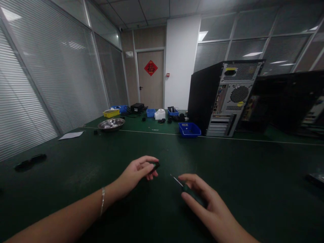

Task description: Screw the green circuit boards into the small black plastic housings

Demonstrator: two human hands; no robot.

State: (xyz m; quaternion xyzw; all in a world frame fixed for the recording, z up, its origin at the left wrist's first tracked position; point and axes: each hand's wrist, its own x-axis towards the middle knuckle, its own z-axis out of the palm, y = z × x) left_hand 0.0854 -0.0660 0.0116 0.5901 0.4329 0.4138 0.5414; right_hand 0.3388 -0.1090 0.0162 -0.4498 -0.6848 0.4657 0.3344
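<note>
Left hand (138, 170): pinching a small dark part (155, 166). Right hand (202, 199): curled around a screwdriver (188, 190), tip leftward. Bare green table (227, 162) beyond; blue bin (189, 129) and computer tower (222, 98) well apart.

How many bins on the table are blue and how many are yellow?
Blue bins: 4, namely the near one by the computer tower and three at the far end
Yellow bins: 1
Total: 5
</note>
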